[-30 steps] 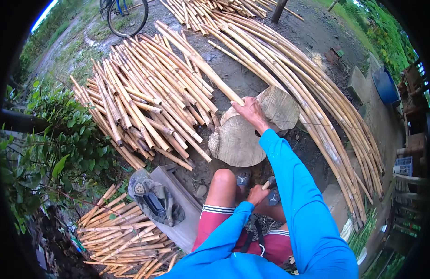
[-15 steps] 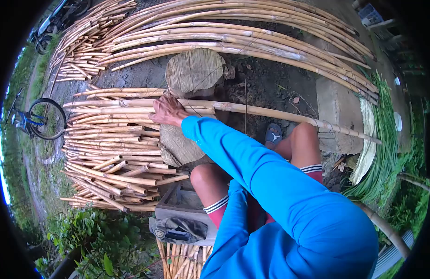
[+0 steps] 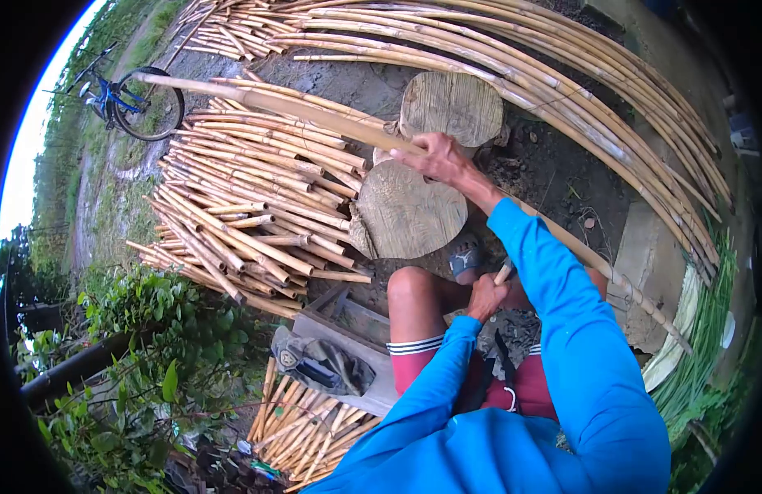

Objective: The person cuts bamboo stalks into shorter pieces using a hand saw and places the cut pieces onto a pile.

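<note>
My right hand [image 3: 440,160] is closed around a long bamboo pole [image 3: 331,123], which slants from the bicycle at upper left down to the lower right. The grip lies above two cut log stumps, the far stump [image 3: 452,109] and the near stump [image 3: 416,212]. Close to my knees, my left hand [image 3: 486,297] is wrapped around a short pale stick [image 3: 504,272]; only its upper end shows, so its kind is unclear. Left of the stumps lies a large pile of cut bamboo pieces [image 3: 257,193].
Long bamboo poles [image 3: 554,78] lie along the back. A grey box [image 3: 360,350] with a camouflage cap [image 3: 323,362] stands left of my legs, beside more bamboo [image 3: 315,432]. A concrete block [image 3: 649,263] and green leaf strips [image 3: 706,329] are at right. A bicycle [image 3: 150,103] stands at upper left.
The bamboo pole's left end has lifted off the pile, and my right hand has moved with it. My left hand, hidden before, now shows holding the short pale stick. The view has shifted.
</note>
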Demonstrator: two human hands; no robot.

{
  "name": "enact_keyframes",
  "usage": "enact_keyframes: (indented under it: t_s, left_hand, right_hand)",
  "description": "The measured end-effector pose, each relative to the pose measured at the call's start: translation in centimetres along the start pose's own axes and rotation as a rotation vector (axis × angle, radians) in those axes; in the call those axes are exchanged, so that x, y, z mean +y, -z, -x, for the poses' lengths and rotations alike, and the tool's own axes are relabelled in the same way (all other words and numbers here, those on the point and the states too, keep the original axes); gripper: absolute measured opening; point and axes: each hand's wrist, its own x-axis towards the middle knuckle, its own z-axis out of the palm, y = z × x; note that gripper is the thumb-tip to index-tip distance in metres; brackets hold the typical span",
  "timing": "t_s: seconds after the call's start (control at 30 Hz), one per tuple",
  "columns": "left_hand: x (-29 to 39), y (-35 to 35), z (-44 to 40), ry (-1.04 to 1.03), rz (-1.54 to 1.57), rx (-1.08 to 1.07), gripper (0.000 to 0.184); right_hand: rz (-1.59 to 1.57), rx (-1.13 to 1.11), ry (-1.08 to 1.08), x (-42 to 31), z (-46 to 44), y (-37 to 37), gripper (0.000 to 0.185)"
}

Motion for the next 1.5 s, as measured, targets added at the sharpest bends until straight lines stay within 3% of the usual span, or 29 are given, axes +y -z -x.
enact_keyframes:
  t_s: [0.03,0.1,0.17,0.2,0.3,0.33,0.43,0.47,0.5,0.57,0.67,0.77,0.87,0.93,1.07,1.27,1.33,1.37,1.43,1.5]
  left_hand:
    - [-0.4,0.1,-0.1,-0.020,0.002,-0.010,0.043]
    - [-0.6,0.1,0.0,-0.040,0.016,-0.019,0.042]
    - [-0.4,0.2,0.5,-0.083,0.025,0.011,0.038]
    - [-0.3,0.3,0.6,-0.073,0.040,-0.014,0.036]
    - [0.5,0.5,1.3,-0.127,-0.028,0.077,0.034]
    - [0.3,0.6,1.2,-0.105,-0.012,0.077,0.033]
    - [-2.4,0.4,-0.9,-0.192,0.103,0.212,0.032]
    - [0.1,1.4,0.9,-0.147,0.112,0.258,0.033]
    - [-2.8,1.2,-1.4,-0.148,0.221,0.228,0.032]
    - [-0.9,1.7,-0.3,-0.072,0.482,0.256,0.027]
    - [-3.4,2.1,-2.4,-0.152,0.303,0.356,0.023]
    - [-1.1,1.9,-0.5,-0.109,0.496,0.306,0.026]
    - [-2.0,2.1,-1.1,-0.120,0.418,0.311,0.024]
    - [-2.2,1.9,-0.8,-0.110,0.433,0.309,0.024]
    - [-2.6,1.4,-1.3,-0.093,0.494,0.317,0.029]
    - [-2.0,0.8,-0.5,-0.042,0.589,0.251,0.037]
    - [-1.9,0.8,-0.2,0.013,0.619,0.218,0.038]
    - [-1.7,0.6,0.0,0.030,0.586,0.238,0.039]
    - [-1.6,0.6,0.1,0.035,0.589,0.234,0.038]
    - [-1.5,0.5,0.2,0.037,0.573,0.241,0.036]
  right_hand:
    - [-0.077,0.007,-0.026,-0.2,1.9,2.0,0.056]
    - [0.029,0.131,0.016,0.4,5.5,7.2,0.054]
    - [0.180,0.239,-0.075,3.0,9.1,12.9,0.043]
    - [0.112,0.320,-0.044,5.7,11.2,15.8,0.043]
    - [0.428,0.433,-0.202,9.6,19.9,26.3,0.044]
    - [0.352,0.485,-0.101,10.7,23.1,29.0,0.049]
    - [0.451,0.555,-0.286,10.5,33.0,35.7,0.047]
    - [0.567,0.557,-0.339,12.9,36.8,38.9,0.049]
    - [0.703,0.541,-0.502,12.6,39.7,40.8,0.051]
    - [0.883,0.529,-0.699,11.9,45.5,43.4,0.056]
    - [1.033,0.546,-0.765,13.5,54.4,45.7,0.059]
    - [0.903,0.545,-0.853,13.8,60.5,45.2,0.060]
    - [0.805,0.538,-0.880,17.2,67.0,45.1,0.059]
    - [0.768,0.624,-0.737,18.5,69.2,43.8,0.059]
    - [0.755,0.581,-0.947,21.0,71.3,42.2,0.060]
    - [0.913,0.373,-0.889,23.7,68.1,42.9,0.061]
    - [1.252,0.322,-0.917,25.9,66.9,44.7,0.053]
    - [1.252,0.323,-0.913,27.0,66.6,45.7,0.053]
    - [1.679,0.357,-0.649,31.4,66.2,47.9,0.043]
    - [1.438,0.469,-0.685,37.9,61.2,47.9,0.039]
